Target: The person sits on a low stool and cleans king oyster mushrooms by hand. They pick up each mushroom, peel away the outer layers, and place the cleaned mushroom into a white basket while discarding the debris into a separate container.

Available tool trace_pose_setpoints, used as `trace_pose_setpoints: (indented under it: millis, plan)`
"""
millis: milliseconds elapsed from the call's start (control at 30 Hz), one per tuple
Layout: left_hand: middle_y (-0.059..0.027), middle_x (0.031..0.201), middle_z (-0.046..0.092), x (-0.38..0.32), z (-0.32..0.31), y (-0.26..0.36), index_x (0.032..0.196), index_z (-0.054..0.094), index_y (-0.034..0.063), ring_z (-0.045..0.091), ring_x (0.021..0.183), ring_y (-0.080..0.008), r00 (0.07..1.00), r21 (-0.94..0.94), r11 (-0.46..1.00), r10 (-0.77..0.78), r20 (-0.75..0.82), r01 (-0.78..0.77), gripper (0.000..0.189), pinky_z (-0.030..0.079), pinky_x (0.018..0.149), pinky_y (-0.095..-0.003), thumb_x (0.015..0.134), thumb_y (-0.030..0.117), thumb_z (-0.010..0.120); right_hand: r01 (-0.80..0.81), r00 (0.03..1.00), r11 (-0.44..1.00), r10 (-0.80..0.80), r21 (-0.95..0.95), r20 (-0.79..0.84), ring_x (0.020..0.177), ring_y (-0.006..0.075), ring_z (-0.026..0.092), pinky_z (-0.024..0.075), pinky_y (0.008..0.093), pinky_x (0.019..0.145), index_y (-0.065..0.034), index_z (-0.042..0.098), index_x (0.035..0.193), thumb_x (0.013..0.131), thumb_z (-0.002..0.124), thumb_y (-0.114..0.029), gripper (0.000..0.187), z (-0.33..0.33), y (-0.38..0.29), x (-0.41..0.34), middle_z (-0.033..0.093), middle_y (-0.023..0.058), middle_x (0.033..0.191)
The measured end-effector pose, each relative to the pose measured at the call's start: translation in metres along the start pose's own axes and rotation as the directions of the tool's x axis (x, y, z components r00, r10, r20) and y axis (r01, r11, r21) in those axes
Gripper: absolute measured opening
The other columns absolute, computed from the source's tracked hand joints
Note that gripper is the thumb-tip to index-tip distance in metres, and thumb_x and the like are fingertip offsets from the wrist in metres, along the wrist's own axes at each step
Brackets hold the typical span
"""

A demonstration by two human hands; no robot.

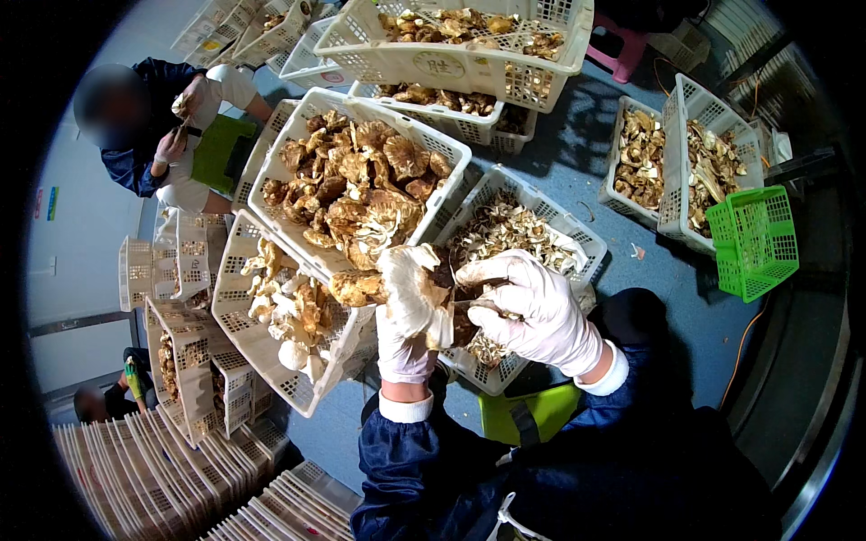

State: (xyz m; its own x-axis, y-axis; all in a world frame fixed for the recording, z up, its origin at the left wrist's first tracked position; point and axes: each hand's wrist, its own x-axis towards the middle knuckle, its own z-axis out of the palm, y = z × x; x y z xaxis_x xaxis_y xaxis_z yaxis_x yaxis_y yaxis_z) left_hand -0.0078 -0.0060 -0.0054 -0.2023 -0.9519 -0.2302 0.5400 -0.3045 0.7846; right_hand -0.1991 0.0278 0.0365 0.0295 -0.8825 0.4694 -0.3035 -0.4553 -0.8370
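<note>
My left hand (404, 348), in a white glove, holds a large mushroom (419, 291) with a pale ragged cap and a brown stem that points left. My right hand (531, 311), gloved too, pinches a small blade (484, 306), partly hidden by the fingers, against the mushroom's right side. Under and behind the hands, a white plastic crate (590, 260) holds pale and brown mushroom trimmings (507, 226). Up and to the left, a tilted white crate (443, 196) is filled with brown mushrooms (345, 172). Below it, another crate (233, 297) holds paler mushrooms (294, 318).
More mushroom crates (473, 64) stand at the top and right (676, 155), beside a green basket (754, 240). Stacked crates (155, 466) fill the lower left. A co-worker (162, 128) sits at upper left, another person (111, 399) is lower left. An orange cable (741, 345) lies at right.
</note>
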Motion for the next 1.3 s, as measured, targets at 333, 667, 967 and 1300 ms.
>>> trace_pose_setpoints:
  millis: [333,667,967,1300]
  plan:
    - [-0.0092,0.115,0.063,0.0,0.011,0.001,0.128,0.054,0.0012,0.063,0.098,-0.0192,1.0,-0.075,0.997,-0.03,-0.001,0.029,0.04,0.054,0.084,-0.0355,0.093,0.018,0.065,0.174,0.985,0.964,-0.167,-0.203,0.048,0.095,0.031,0.064,0.0532,0.0384,0.082,-0.0021,0.069,0.089,0.073,0.075,-0.005,0.018,-0.005,-0.002,0.003,0.068,0.0118,0.104]
    - [-0.0048,0.14,0.049,0.001,-0.002,-0.008,0.143,0.042,0.0097,0.051,0.122,-0.0184,0.994,-0.143,0.984,-0.093,0.065,0.102,0.054,0.045,0.1,-0.0353,0.094,0.021,0.062,0.065,0.99,0.988,-0.081,-0.136,-0.112,0.088,0.0286,0.068,0.0554,0.0361,0.077,0.0004,0.066,0.084,0.077,0.069,0.0,0.008,0.001,-0.003,0.0,0.069,0.0135,0.096]
    - [-0.0059,0.123,0.058,0.004,0.015,0.0,0.134,0.05,0.0065,0.06,0.104,-0.0175,0.994,-0.214,0.971,-0.106,0.009,0.106,0.049,0.052,0.086,-0.0321,0.091,0.025,0.067,0.076,0.99,0.964,-0.104,-0.256,-0.096,0.09,0.0301,0.068,0.0545,0.0359,0.078,0.0021,0.066,0.082,0.077,0.071,-0.003,0.008,-0.002,0.008,0.006,0.07,0.0152,0.096]
    - [-0.0064,0.112,0.066,0.012,0.01,-0.011,0.123,0.056,0.0034,0.065,0.098,-0.0179,0.975,-0.054,0.994,-0.106,-0.194,0.097,0.037,0.055,0.08,-0.0336,0.091,0.016,0.068,0.209,0.977,0.96,-0.197,-0.189,0.078,0.1,0.0275,0.064,0.0517,0.037,0.084,-0.0022,0.072,0.096,0.076,0.074,-0.006,0.02,-0.002,-0.001,0.002,0.07,0.0093,0.102]
